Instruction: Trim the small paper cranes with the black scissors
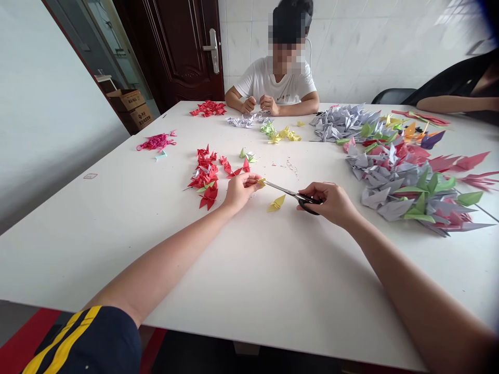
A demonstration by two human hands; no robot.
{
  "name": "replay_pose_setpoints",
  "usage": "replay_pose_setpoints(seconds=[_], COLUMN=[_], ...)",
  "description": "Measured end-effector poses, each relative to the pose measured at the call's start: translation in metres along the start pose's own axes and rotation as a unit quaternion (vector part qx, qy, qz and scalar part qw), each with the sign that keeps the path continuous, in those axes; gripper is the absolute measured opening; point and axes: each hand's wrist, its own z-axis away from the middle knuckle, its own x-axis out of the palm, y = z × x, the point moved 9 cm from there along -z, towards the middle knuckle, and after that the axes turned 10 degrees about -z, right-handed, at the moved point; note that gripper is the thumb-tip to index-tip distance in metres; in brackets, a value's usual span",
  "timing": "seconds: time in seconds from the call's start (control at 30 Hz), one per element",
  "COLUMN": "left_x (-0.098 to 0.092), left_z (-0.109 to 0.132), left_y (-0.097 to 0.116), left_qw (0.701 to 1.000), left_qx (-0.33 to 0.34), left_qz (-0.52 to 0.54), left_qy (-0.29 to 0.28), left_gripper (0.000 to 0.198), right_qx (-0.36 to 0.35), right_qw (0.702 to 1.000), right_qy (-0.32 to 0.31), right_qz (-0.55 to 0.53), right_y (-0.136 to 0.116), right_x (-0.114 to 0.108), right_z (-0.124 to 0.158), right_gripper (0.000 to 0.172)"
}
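Between the fingertips of my left hand [242, 191] is a small yellow folded paper piece [262, 182], mostly hidden by the fingers. My right hand [331, 203] is closed round the black handles of a pair of scissors [281, 189]. The scissor blades point left, and their tips reach the yellow paper. Just below the blades, a yellow paper crane [276, 203] lies on the table. Left of my left hand is a cluster of red paper cranes [206, 171] with a little green and silver among them. A pale green and white crane [248, 155] lies behind that hand.
A large heap of grey, pink and green folded cranes [405, 182] covers the table's right side. Tiny red scraps [290, 165] lie beyond the scissors. Opposite, a person in a white shirt [273, 85] works by yellow cranes [286, 134]. Pink pieces [156, 141] lie far left.
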Motion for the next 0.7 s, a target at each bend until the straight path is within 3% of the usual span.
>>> replay_pose_setpoints(seconds=[0.13,0.33,0.7], left_x=[0.006,0.013,0.013], left_z=[0.002,0.005,0.006], left_y=[0.004,0.009,0.008], left_qw=[0.999,0.995,0.993], left_qx=[-0.001,0.006,-0.009], left_qz=[0.023,0.069,0.095], left_qy=[-0.033,-0.065,-0.07], left_gripper=[0.046,0.048,0.048], right_qx=[0.013,0.02,-0.011], right_qw=[0.999,0.996,0.999], right_qy=[-0.033,-0.044,-0.019], right_qz=[-0.038,-0.075,-0.033], right_y=[0.002,-0.001,-0.011], right_x=[0.01,0.024,0.028], right_z=[0.001,0.004,0.005], right_gripper=[0.028,0.026,0.026])
